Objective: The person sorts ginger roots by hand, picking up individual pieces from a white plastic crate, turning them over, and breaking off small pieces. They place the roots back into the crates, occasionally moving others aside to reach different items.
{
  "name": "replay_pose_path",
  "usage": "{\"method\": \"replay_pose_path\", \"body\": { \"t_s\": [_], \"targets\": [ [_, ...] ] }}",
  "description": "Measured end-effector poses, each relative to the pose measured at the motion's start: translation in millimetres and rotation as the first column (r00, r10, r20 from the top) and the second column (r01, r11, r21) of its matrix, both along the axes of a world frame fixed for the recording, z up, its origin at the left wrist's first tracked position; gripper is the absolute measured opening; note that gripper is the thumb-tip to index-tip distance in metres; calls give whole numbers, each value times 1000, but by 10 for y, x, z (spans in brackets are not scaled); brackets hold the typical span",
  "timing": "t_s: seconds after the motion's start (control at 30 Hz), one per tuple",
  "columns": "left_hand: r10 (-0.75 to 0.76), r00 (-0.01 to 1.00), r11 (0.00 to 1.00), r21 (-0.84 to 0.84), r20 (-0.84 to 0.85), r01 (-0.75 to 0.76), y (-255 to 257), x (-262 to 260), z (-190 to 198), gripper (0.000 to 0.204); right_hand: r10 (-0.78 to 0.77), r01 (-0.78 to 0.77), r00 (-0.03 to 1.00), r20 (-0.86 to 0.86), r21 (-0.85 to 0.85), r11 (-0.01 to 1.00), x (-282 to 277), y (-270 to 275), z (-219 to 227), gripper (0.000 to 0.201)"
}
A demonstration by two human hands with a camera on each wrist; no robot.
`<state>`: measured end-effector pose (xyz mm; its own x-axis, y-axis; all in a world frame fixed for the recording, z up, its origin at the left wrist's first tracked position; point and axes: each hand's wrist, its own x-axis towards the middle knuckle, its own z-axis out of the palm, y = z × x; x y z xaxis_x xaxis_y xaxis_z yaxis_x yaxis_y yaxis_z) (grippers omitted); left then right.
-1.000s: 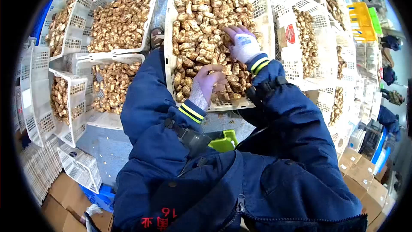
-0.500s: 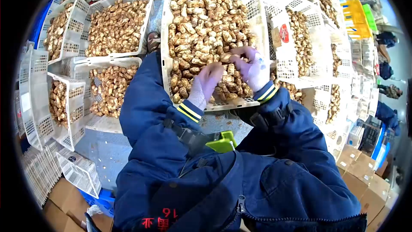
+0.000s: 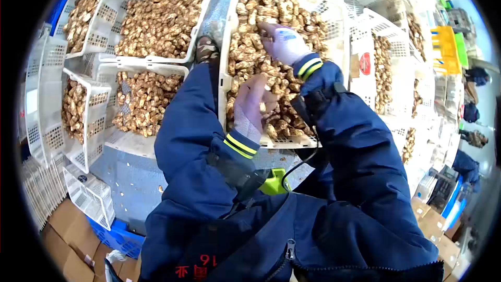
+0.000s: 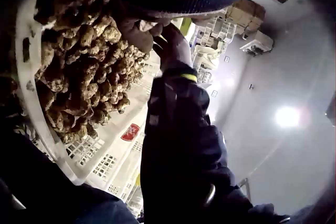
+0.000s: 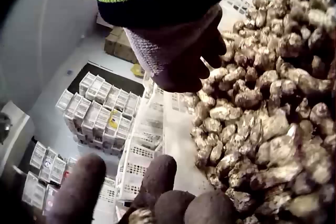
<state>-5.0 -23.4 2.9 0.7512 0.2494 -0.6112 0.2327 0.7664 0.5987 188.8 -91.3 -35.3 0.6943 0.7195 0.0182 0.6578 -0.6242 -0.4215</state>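
Note:
A white perforated crate in front of me is filled with knobby brown-and-cream lumps. My gloved right hand reaches over the middle of the pile, its fingertips down at the lumps. In the right wrist view that hand hangs beside the pile, fingers bent loosely and no piece showing in them. Near the crate's front edge, my gloved left hand has its fingers curled. A small lump shows between the left fingers at the bottom of the right wrist view.
More white crates of lumps stand at left and right. A bright green object lies below the crate, near my lap. Cardboard boxes sit at lower right, and a yellow crate stands farther off.
The right hand came back toward the left hand, then moved forward to the pile's far middle. The left hand stays near the front edge. The head view has shifted slightly.

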Motion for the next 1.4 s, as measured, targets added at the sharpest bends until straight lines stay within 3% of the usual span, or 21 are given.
{"method": "replay_pose_path", "body": {
  "t_s": [0.07,0.17,0.23,0.3,0.33,0.37,0.4,0.47,0.5,0.57,0.63,0.8,0.9,0.93,0.97,1.03,1.1,1.17,1.23,1.3,1.4],
  "targets": [
    [-10,997,993,117,-71,19,25,42,-34,36,-36,44,998,55,-147,988,-87,274,-178,50],
    [-55,998,999,-1,-25,55,68,-40,-222,39,-95,135,969,230,-162,978,-190,392,-346,54],
    [-91,994,995,38,-54,93,65,-1,-37,38,-87,112,965,247,-90,990,-179,235,-381,43],
    [-90,995,995,56,34,88,60,-15,-12,38,-62,111,985,164,-310,944,-99,44,-179,34],
    [-93,995,994,62,36,91,49,-10,11,38,-111,155,975,193,-227,961,-70,-19,-155,31],
    [-93,996,995,49,14,93,46,-12,39,38,-132,206,968,212,-377,903,-30,-69,-138,32],
    [-95,995,995,39,-5,95,49,3,70,37,-122,204,944,308,-251,946,-61,-47,-108,30],
    [-112,993,993,41,-37,114,35,-1,62,37,-82,117,890,448,-49,992,-141,128,-54,31],
    [-108,994,992,67,-13,109,40,8,33,37,36,-45,953,300,22,999,-110,279,-78,36],
    [-99,995,989,114,24,96,40,-12,-15,38,160,-195,938,307,85,977,-272,490,-206,39],
    [-77,997,994,83,-1,77,85,-23,-6,41,62,-73,994,88,130,989,-353,516,-320,42],
    [-133,990,982,130,-46,138,44,12,86,32,164,-165,985,44,11,986,-374,170,-194,54],
    [-139,990,980,140,-28,141,47,-20,63,29,319,-298,931,177,-132,945,-354,-187,-135,40],
    [-152,988,980,123,-36,155,69,-21,103,29,314,-284,943,108,-226,932,-393,-223,43,40],
    [-163,986,980,108,-44,167,90,-21,123,29,318,-278,915,248,-183,943,-382,-317,44,33],
    [-144,990,988,53,-4,144,70,-42,81,29,198,-165,979,52,-367,915,-228,-381,247,29],
    [-149,989,987,56,8,148,64,-46,83,30,-5,30,999,39,-668,744,161,-350,213,37],
    [-150,989,987,59,-15,151,59,-26,82,30,-291,277,956,27,-402,873,384,-188,388,43],
    [-136,990,988,72,-36,138,27,-4,79,33,-302,318,943,141,-112,942,754,-142,-23,45],
    [-123,992,990,60,-34,125,19,-3,29,38,-361,363,932,36,-121,924,865,-16,-275,53],
    [-183,980,979,81,-78,189,25,4,-33,37,-405,429,895,188,-115,896,722,43,-528,50]
  ]
}}
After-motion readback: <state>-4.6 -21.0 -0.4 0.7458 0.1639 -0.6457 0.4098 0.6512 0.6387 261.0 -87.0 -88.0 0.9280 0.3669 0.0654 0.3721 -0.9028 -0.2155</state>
